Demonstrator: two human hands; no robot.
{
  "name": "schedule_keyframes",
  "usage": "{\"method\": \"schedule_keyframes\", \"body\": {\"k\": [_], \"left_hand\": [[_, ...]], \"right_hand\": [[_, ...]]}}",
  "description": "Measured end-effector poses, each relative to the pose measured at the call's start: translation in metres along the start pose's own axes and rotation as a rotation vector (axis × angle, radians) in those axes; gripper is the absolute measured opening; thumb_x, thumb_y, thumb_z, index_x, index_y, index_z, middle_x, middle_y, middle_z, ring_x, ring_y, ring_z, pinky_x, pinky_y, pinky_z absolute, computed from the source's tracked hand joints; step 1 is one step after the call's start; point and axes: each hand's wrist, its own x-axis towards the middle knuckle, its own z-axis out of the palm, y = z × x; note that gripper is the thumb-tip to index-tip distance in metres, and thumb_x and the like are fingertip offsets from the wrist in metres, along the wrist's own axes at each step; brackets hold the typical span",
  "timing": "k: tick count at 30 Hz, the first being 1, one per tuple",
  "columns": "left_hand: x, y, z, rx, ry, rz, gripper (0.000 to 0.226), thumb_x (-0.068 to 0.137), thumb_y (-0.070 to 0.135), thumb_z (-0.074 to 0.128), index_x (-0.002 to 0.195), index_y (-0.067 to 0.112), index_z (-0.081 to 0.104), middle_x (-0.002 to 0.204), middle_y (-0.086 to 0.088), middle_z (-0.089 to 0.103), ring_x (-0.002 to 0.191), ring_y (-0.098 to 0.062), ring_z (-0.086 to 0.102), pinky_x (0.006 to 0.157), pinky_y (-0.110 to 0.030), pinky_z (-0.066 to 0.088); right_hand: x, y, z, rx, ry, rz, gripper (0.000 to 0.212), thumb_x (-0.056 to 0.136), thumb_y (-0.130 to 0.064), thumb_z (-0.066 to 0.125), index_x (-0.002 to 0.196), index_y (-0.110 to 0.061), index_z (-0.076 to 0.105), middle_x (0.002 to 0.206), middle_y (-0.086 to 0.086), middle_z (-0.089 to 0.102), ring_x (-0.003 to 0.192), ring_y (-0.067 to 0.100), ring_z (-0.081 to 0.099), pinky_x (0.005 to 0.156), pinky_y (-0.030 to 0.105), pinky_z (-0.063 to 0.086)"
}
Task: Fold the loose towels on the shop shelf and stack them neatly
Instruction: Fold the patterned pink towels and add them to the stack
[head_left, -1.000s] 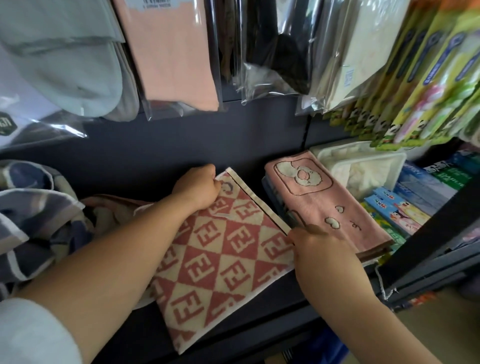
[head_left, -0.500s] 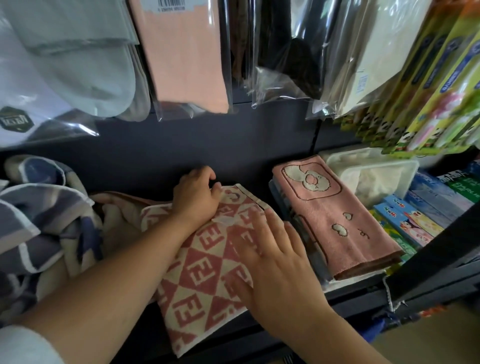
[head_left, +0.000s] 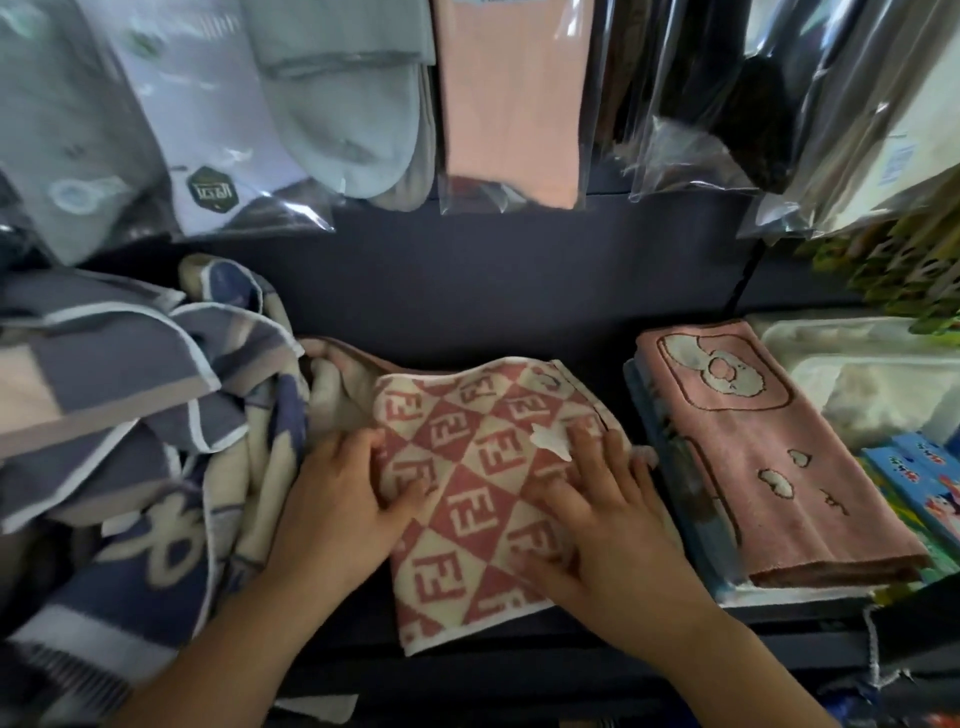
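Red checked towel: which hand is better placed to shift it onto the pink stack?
Right, probably. The right hand presses the red checked towel on the side nearest the pink stack; the left hand is at the opposite edge, beside the loose blue towels.

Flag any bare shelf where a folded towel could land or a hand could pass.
Free: the dark shelf strip behind the red checked towel, up to the back panel. Narrow front lip below that towel. Crowded: loose blue-grey towels press in on the left; pink towel stack, white tray and packets fill the right.
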Motion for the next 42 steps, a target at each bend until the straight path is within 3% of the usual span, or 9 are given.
{"method": "schedule_keyframes", "body": {"k": [4, 9, 15, 19, 26, 32, 36, 39, 42], "left_hand": [[-0.006, -0.009, 0.003, 0.014, -0.057, -0.033, 0.059, 0.075, 0.079, 0.049, 0.099, 0.026, 0.053, 0.088, 0.005, 0.056, 0.074, -0.013, 0.053, 0.059, -0.032, 0.038], [-0.001, 0.002, -0.003, -0.083, -0.101, -0.096, 0.042, 0.078, 0.067, 0.065, 0.087, 0.027, 0.054, 0.08, 0.007, 0.061, 0.069, -0.012, 0.058, 0.058, -0.035, 0.044], [-0.001, 0.005, -0.007, -0.261, -0.126, -0.172, 0.025, 0.092, 0.036, 0.071, 0.076, 0.021, 0.058, 0.067, 0.003, 0.062, 0.059, -0.004, 0.06, 0.049, -0.019, 0.04], [0.005, 0.005, -0.011, -0.393, -0.19, -0.259, 0.015, 0.092, 0.032, 0.067, 0.085, 0.02, 0.064, 0.077, 0.0, 0.071, 0.072, -0.019, 0.07, 0.069, -0.042, 0.058], [0.031, 0.023, -0.023, -0.687, -0.258, -0.396, 0.024, 0.097, 0.044, 0.06, 0.095, 0.024, 0.073, 0.082, -0.001, 0.078, 0.073, -0.023, 0.075, 0.073, -0.04, 0.06], [0.065, 0.024, -0.022, -0.764, -0.432, -0.515, 0.047, 0.091, 0.062, 0.061, 0.111, 0.021, 0.071, 0.093, -0.006, 0.079, 0.086, -0.031, 0.077, 0.076, -0.045, 0.062], [0.08, 0.018, -0.012, -0.708, -0.395, -0.476, 0.026, 0.099, 0.04, 0.059, 0.12, 0.026, 0.065, 0.093, -0.004, 0.079, 0.087, -0.03, 0.076, 0.078, -0.051, 0.063], [0.079, 0.015, -0.004, -0.708, -0.331, -0.426, 0.034, 0.098, 0.035, 0.062, 0.132, 0.031, 0.06, 0.102, 0.001, 0.077, 0.095, -0.022, 0.074, 0.087, -0.047, 0.061], [0.075, 0.012, -0.001, -0.734, -0.318, -0.427, 0.041, 0.094, 0.042, 0.061, 0.135, 0.038, 0.056, 0.104, 0.003, 0.077, 0.094, -0.023, 0.074, 0.083, -0.048, 0.062]], "right_hand": [[0.004, -0.016, -0.013, 0.171, 0.37, -0.099, 0.042, 0.093, -0.049, 0.058, 0.118, -0.016, 0.049, 0.15, 0.01, 0.047, 0.148, 0.032, 0.035, 0.123, 0.053, 0.024], [0.022, -0.017, -0.017, -0.143, 0.129, -0.133, 0.067, 0.097, -0.061, 0.034, 0.153, -0.025, 0.037, 0.16, 0.003, 0.037, 0.152, 0.028, 0.024, 0.125, 0.052, 0.017], [0.019, -0.003, -0.009, -0.205, 0.126, -0.09, 0.045, 0.09, -0.052, 0.052, 0.119, -0.021, 0.068, 0.134, 0.001, 0.061, 0.132, 0.028, 0.051, 0.112, 0.051, 0.039], [0.013, 0.0, -0.01, -0.144, 0.219, -0.03, 0.043, 0.088, -0.052, 0.056, 0.111, -0.017, 0.069, 0.118, 0.003, 0.067, 0.119, 0.032, 0.058, 0.103, 0.05, 0.046], [0.011, -0.009, -0.004, -0.214, 0.051, -0.007, 0.065, 0.092, -0.068, 0.038, 0.145, -0.032, 0.044, 0.155, 0.01, 0.042, 0.147, 0.044, 0.03, 0.118, 0.071, 0.012], [0.007, -0.002, 0.014, -0.241, -0.079, -0.052, 0.082, 0.094, -0.079, 0.015, 0.157, -0.04, -0.02, 0.165, 0.013, -0.029, 0.149, 0.044, -0.026, 0.121, 0.061, -0.011], [0.006, -0.006, 0.02, -0.261, -0.078, -0.018, 0.082, 0.095, -0.078, 0.018, 0.162, -0.033, 0.003, 0.168, 0.02, -0.003, 0.152, 0.05, -0.005, 0.117, 0.066, -0.001], [0.006, -0.018, 0.01, -0.256, -0.079, -0.019, 0.079, 0.095, -0.076, 0.024, 0.16, -0.032, 0.022, 0.168, 0.021, 0.011, 0.153, 0.05, -0.002, 0.117, 0.073, 0.005], [0.001, -0.044, -0.001, -0.194, -0.064, -0.159, 0.076, 0.089, -0.08, 0.033, 0.153, -0.038, 0.035, 0.165, 0.01, 0.023, 0.154, 0.043, 0.004, 0.119, 0.068, -0.006]]}}
